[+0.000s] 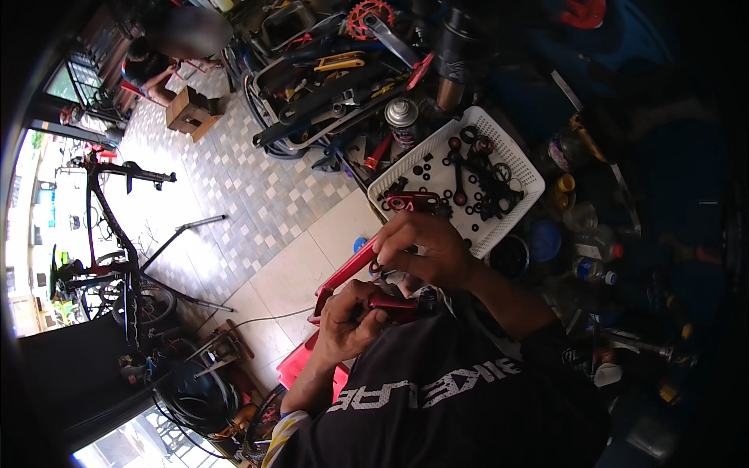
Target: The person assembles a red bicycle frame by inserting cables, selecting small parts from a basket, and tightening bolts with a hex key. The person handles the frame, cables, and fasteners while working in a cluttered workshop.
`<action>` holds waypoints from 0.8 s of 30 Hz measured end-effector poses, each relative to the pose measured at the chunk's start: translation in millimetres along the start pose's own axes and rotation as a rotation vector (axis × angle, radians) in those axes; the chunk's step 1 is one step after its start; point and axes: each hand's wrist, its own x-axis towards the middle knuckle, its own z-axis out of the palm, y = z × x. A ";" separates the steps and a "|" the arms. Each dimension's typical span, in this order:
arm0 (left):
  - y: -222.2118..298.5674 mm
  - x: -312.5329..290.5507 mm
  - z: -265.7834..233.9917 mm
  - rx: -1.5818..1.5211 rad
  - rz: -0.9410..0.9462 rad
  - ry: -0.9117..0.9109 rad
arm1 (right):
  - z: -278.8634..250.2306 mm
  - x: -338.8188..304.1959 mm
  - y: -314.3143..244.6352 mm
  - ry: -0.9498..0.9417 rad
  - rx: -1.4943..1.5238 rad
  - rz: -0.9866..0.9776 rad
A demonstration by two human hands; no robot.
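My left hand (349,324) is closed around a glossy red metal part (396,305) with a dark end, held close to my chest. Just above it, my right hand (429,246) has thumb and fingers pinched together on a small dark ring (376,267). Beyond the right hand is a white perforated plastic basket (511,226). Several black rings, a dark link arm (459,178) and other small parts lie in it. A red link piece (413,203) with a round hole sits at the basket's near left side, partly behind my hand.
A spray can (402,117) stands by the basket's far corner, near a tray of tools (312,101). Bottles (594,271) crowd the right side. A bicycle frame (117,234) stands at left. A person sits far off near a wooden box (189,111). Red plastic (300,361) is beside my left arm.
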 end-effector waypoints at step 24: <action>9.1 -4.0 8.7 -0.315 -0.034 0.101 | 7.9 -2.8 -7.1 0.087 0.590 0.730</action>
